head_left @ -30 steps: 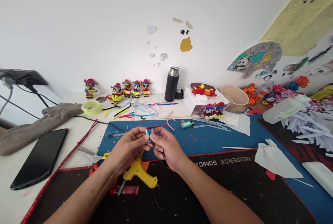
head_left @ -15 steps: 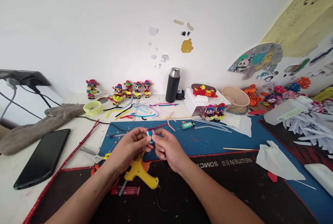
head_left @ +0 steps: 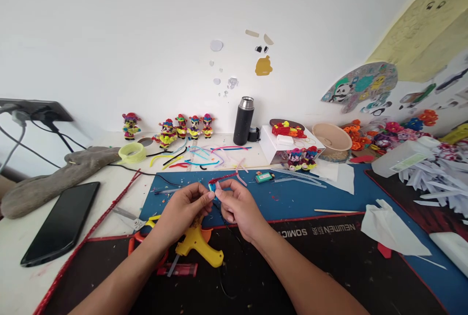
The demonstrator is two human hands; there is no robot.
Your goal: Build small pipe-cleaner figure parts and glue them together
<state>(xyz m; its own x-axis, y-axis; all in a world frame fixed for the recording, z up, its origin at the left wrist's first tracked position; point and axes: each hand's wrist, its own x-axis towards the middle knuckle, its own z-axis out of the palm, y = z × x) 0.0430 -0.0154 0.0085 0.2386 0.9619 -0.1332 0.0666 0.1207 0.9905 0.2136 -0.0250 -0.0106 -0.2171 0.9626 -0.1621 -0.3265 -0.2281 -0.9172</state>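
Observation:
Between my two hands is a small blue-and-white fuzzy piece (head_left: pixel 211 187), with a dark red pipe cleaner (head_left: pixel 225 177) sticking out to the right from its top. My left hand (head_left: pixel 190 206) pinches the piece from the left, thumb against its lower edge. From the other side, my right hand (head_left: pixel 240 206) grips it between thumb and forefinger. Fingers cover much of the piece. Below my hands lies a yellow glue gun (head_left: pixel 201 246) with a glue stick in its rear. Scissors (head_left: pixel 127 218) lie partly under my left forearm.
Loose coloured pipe cleaners (head_left: pixel 204 154) lie before several small dolls (head_left: pixel 182 126). A black thermos (head_left: pixel 243 122) stands at the wall. At left are a phone (head_left: pixel 60 225), a long red twisted strand (head_left: pixel 89 232) and driftwood (head_left: pixel 47 186). A tissue (head_left: pixel 391 229) lies right.
The red pipe cleaner has shifted slightly right and my left fingers have closed in lower around the piece. The whole view has moved a little.

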